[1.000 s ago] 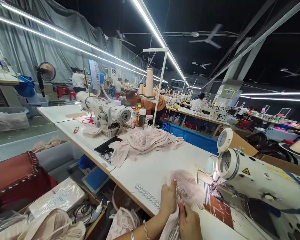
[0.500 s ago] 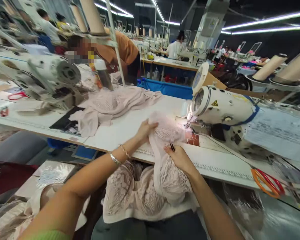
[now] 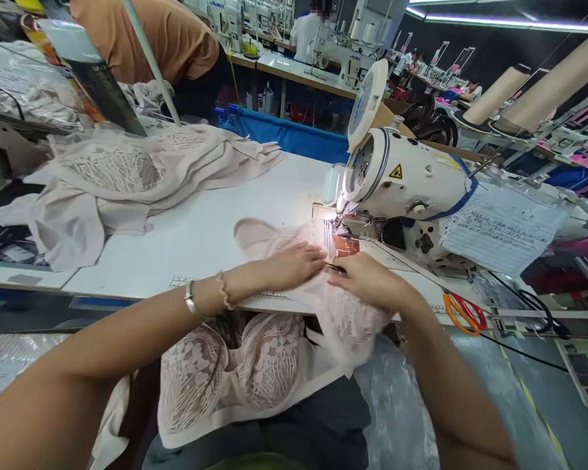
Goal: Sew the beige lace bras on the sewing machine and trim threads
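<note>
**Pale lace piece (image 3: 350,320) at the needle end of a sewing machine (image 3: 406,173)**

Desk (image 3: 200,235): white, running beneath both hands and away past the left one.

Sewing machine: white, beyond the right hand; lamp glow falls just past the left fingertips.

Pile of garments (image 3: 122,170): pale pink, layered, farther off than the left hand and well to its left.

Lace garment (image 3: 269,365): two cups showing, on the lap, nearer the body than either hand. Whether it joins the lace piece cannot be told.

Lace piece: under the left hand and beside the right; one end lies on the desk past the left hand, the cup hangs over the near edge below the right. Change: half a second ago the left hand held it raised by its edge; now that part lies lower, near the needle, so it sits flatter for handling there.

Left hand (image 3: 301,264): palm down, fingers stretched on the cloth; any pinch is hidden.

Right hand (image 3: 367,277): closed around a dark tool.

Scissors (image 3: 458,313): orange-handled, right of the right hand.

Dark tool (image 3: 336,268): slim, its tip pointing toward the left hand; type unclear.
</note>
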The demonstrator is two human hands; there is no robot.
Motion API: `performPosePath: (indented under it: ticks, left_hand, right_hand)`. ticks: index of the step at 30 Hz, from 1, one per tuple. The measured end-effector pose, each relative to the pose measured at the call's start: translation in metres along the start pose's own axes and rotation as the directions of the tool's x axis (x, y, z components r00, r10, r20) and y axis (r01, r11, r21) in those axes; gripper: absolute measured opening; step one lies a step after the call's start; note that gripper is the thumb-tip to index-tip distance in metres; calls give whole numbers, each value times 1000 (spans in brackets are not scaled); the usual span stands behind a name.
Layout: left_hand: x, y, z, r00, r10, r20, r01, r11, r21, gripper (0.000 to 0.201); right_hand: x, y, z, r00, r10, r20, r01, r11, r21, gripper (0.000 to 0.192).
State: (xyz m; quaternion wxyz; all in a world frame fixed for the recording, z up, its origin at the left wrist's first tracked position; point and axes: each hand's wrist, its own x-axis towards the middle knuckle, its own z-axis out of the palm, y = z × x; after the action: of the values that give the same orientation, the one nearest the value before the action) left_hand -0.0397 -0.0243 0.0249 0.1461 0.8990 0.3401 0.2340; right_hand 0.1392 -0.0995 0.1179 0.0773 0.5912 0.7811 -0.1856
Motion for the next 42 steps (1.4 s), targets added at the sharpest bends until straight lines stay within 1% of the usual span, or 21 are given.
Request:
performPosePath:
  ticks: [1,2,3,4,5,6,7,8,9,10,12,14,16,18,20,23,26,29,32,36,42]
  left_hand:
    - [5,6,10,993,90,73,-89,996,-14,24]
    - [9,11,17,977,169,132,-166,986,-28,32]
    - [12,13,21,959,224,174,-221,975,-35,40]
    - [15,13,24,946,254,201,-253,967,-33,45]
    - [17,13,26,939,270,214,-269,963,-34,49]
    - [18,11,26,937,278,212,-274,961,-49,50]
    - [20,8,26,940,278,199,-268,960,-78,50]
    - [23,4,26,944,274,181,-257,960,-116,45]
    - [26,0,26,947,273,167,-248,956,-154,36]
    - [29,-5,27,950,270,158,-240,953,-183,29]
    - [38,-13,28,960,242,141,-213,957,-196,31]
    - [44,-18,32,972,206,115,-185,969,-165,33]
    - [46,-18,35,978,183,95,-171,977,-129,30]
    - [43,-13,37,975,194,105,-188,980,-65,33]
    - [37,-6,37,966,224,129,-234,970,69,44]
    - [30,2,35,948,271,166,-307,916,258,54]
    - [28,4,33,942,274,194,-318,914,252,53]
    - [31,1,34,938,296,180,-332,916,224,55]
    - [33,-1,32,923,343,175,-378,897,231,52]
    - [36,-3,27,925,318,206,-359,909,210,42]
    - [38,-8,27,931,307,198,-344,919,195,38]
  right_hand:
    - [-2,8,-13,998,-46,49,49,997,-62,15]
    - [-3,17,-23,994,-54,93,64,992,-112,13]
    - [-3,26,-29,993,-25,117,43,987,-154,14]
    - [-1,34,-32,994,32,100,-14,985,-174,14]
    - [3,41,-29,993,108,39,-99,980,-170,16]
    - [9,47,-23,982,183,-48,-188,971,-145,17]
    - [17,52,-14,954,251,-163,-268,960,-86,16]
    - [27,55,-2,921,292,-259,-312,949,-39,17]
    - [37,56,10,900,304,-312,-322,947,-9,18]
    - [47,57,23,879,321,-354,-333,942,26,20]
    - [64,58,43,829,372,-418,-368,925,94,20]
    - [74,60,56,784,417,-459,-395,907,149,20]
    - [77,62,62,758,438,-483,-402,897,182,20]
    - [75,64,64,749,425,-509,-371,905,210,18]
    - [72,65,67,742,390,-546,-315,921,229,16]
    - [70,64,72,729,345,-592,-253,938,235,12]
    - [70,64,78,730,326,-601,-248,945,211,9]
    - [69,63,82,729,299,-616,-270,952,143,9]
    - [67,62,84,730,211,-650,-249,968,35,17]
    - [65,60,84,734,57,-676,-162,982,-94,31]
    - [63,61,85,773,18,-634,-148,977,-153,40]
